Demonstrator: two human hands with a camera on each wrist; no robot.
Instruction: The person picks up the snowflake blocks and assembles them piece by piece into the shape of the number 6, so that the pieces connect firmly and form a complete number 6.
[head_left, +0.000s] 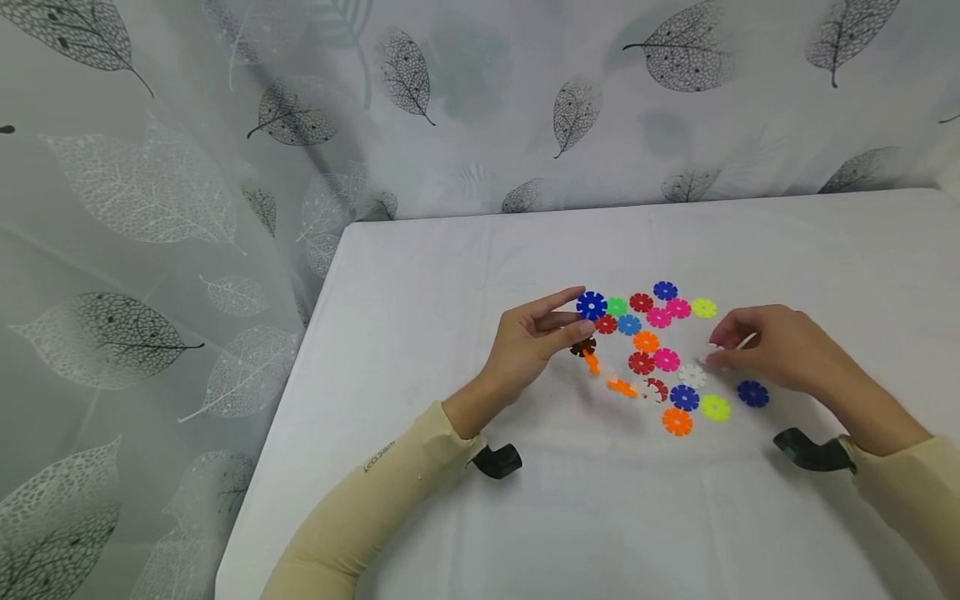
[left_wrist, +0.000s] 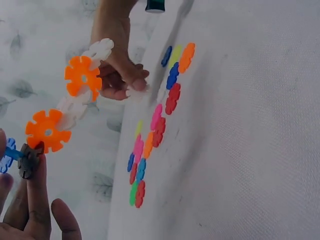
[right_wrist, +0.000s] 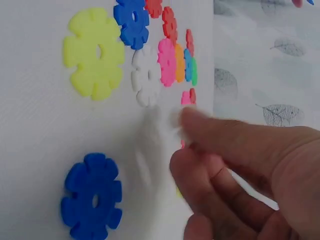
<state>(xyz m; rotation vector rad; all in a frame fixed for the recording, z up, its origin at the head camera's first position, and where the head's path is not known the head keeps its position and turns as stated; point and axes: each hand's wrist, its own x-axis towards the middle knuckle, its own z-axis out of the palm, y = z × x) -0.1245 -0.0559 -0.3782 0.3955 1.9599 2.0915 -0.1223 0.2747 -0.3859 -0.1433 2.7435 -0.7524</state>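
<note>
White piece [left_wrist: 135,93] in right hand [head_left: 783,346] blurred, partly hidden; left hand [left_wrist: 36,215] cut off, left wrist view.

A short line of dark lettering [head_left: 378,457] stands on the person's beige left sleeve [head_left: 363,508], near the cuff [head_left: 448,432], above the tabletop [head_left: 420,308] and closer to its left edge than its right. It slants up along the forearm toward the cuff and seems to read "Let's Slim", though the small characters leave the exact spelling uncertain.
</note>
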